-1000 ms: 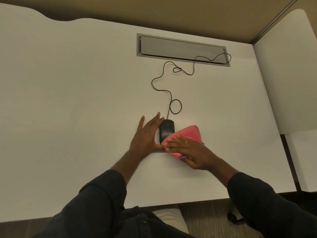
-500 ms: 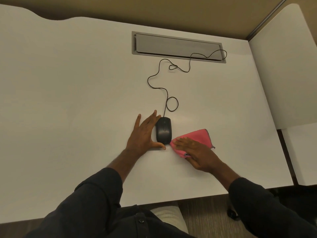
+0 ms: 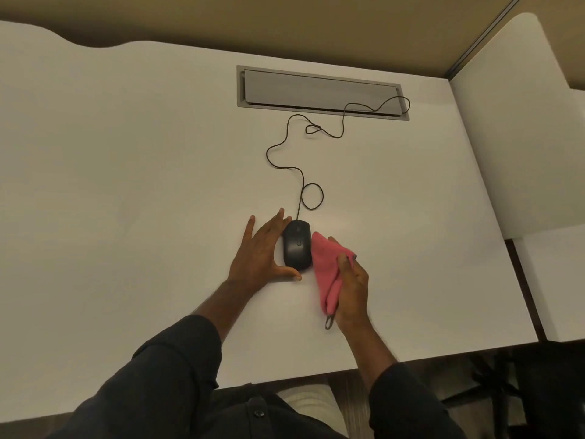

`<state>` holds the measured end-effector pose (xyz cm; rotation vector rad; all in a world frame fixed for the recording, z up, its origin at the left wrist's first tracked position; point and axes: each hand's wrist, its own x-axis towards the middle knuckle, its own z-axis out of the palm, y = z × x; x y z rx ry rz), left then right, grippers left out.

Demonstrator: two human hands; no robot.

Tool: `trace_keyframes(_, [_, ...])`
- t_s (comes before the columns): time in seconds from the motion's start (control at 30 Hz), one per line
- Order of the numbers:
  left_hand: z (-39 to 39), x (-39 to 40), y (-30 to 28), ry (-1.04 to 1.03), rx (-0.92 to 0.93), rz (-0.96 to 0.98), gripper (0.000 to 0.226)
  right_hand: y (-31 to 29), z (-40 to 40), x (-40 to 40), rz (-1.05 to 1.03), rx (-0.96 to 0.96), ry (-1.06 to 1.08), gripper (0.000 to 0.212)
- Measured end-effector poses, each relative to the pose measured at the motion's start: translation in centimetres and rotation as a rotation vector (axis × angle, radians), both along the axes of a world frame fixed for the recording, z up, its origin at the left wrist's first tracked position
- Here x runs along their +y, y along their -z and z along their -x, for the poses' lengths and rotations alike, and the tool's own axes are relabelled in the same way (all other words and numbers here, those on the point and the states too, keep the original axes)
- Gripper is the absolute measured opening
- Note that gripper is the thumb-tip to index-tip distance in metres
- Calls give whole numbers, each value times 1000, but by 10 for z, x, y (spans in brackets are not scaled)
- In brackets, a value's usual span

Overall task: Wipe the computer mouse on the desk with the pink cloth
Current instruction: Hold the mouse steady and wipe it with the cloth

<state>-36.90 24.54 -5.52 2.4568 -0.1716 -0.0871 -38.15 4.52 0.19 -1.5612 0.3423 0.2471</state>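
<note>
- Nearest to us, two dark sleeves (image 3: 164, 369) come in from the bottom edge, with bare forearms reaching out over the white desk (image 3: 126, 185).
- Our right hand (image 3: 351, 286) is closed around the pink cloth (image 3: 326, 267): thumb laid over the fabric, fingers wrapped behind it. The cloth is bunched and stands up from the desk, with a small dark loop hanging from its near corner.
- The cloth's far corner lies against the right side of the black computer mouse (image 3: 297, 245); we cannot tell how firmly it presses.
- Our left hand (image 3: 262, 251) rests flat on the desk, fingers spread and extended, holding nothing. Its fingers run along the mouse's left side and the thumb curls round the near end, so the mouse sits braced in that open hand.
- The mouse stands near the middle of the desk, slightly toward the near edge, between both hands.
- Beyond it, the thin black cable (image 3: 285, 153) makes one small loop, wanders away across the desk, and ends at the grey cable tray (image 3: 316, 91) set into the far side.
- To the right, a second white surface (image 3: 522, 137) adjoins the desk.
</note>
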Motion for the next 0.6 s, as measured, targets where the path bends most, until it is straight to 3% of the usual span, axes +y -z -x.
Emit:
trace_keyframes(0.1, [0, 0, 1, 3, -4, -10, 134, 0, -9, -1, -147, 102, 217, 28])
trace_keyframes(0.2, [-1, -1, 3, 1, -10, -8, 131, 0, -14, 0, -107, 69, 285, 24])
trace_keyframes(0.3, [-1, -1, 3, -5, -19, -4, 129, 5, -6, 13, 143, -46, 94, 27])
trace_keyframes(0.43, [-1, -3, 3, -7, -6, -2, 124, 27, 11, 36, 362, -253, -215, 52])
trace_keyframes(0.6, [-2, -3, 3, -2, 17, -18, 125, 34, -6, 45, 504, -311, -243, 52])
